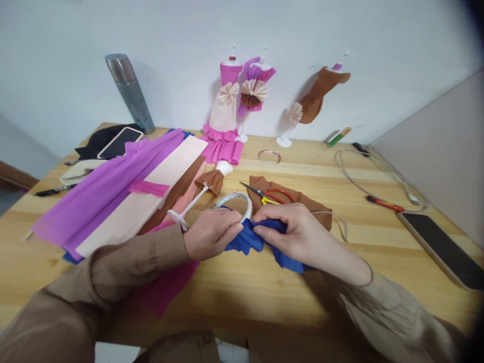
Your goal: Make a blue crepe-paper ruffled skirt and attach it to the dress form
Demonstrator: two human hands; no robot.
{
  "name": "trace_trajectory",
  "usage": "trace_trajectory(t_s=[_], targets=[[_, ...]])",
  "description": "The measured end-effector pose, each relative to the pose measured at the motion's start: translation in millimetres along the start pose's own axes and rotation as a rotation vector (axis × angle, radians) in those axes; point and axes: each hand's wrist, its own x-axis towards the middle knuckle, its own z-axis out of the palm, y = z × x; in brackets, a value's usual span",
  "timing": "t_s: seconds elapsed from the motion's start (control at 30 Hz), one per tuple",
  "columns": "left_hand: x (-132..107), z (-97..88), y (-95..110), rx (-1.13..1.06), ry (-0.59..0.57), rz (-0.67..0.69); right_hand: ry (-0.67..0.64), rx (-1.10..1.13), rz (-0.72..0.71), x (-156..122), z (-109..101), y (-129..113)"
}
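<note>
Between my hands is a gathered strip of blue crepe paper (245,241). My left hand (212,233) is closed on its left part, thumb over the folds. With thumb and fingertips, my right hand (298,232) pinches the paper's upper edge, and the rest hangs below. Just behind my left hand stands a roll of tape (247,204). Scissors (260,193) with red handles and a yellow-handled tool lie beyond my right hand on brown crepe paper (315,205). A small dress form (224,168) with a brown skirt lies tipped over behind the tape.
Purple, cream, brown and pink crepe sheets (109,186) cover the table's left side, near a phone (123,142) and a flask (130,93). Three dressed mini mannequins (229,101) stand by the wall. A wire coil (269,156), a cable (351,179) and a larger phone (438,247) lie rightward.
</note>
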Motion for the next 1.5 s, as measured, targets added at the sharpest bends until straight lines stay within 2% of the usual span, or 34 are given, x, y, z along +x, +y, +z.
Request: trace_trajectory(t_s=[0.1,0.3,0.47,0.77,0.97,1.23,1.5], targets=[[0.1,-1.2,0.8,-0.037,0.000,-0.007,-0.018,0.016,-0.003,1.1,0.5,0.3],[0.4,-2.5,0.5,-0.171,-0.066,-0.049,0.087,-0.019,-0.054,3.8,1.5,-0.2],[-0.4,-2.0,0.2,-0.243,-0.104,-0.087,0.045,-0.005,-0.014,4.1,2.0,-1.3],[-0.1,3.3,-3.6,0.006,-0.071,-0.038,0.068,0.006,0.074,3.5,4.7,-0.5],[-2.1,5.5,-6.1,0.043,-0.059,-0.048,0.033,0.097,0.096,1.0,5.3,-2.8],[-1.0,4.6,-5.9,0.023,-0.055,-0.035,0.070,-0.032,0.063,2.8,6.2,-1.6],[-1.2,6.1,-8.3,0.117,-0.048,-0.029,0.060,0.019,0.070,1.7,8.5,-1.3]])
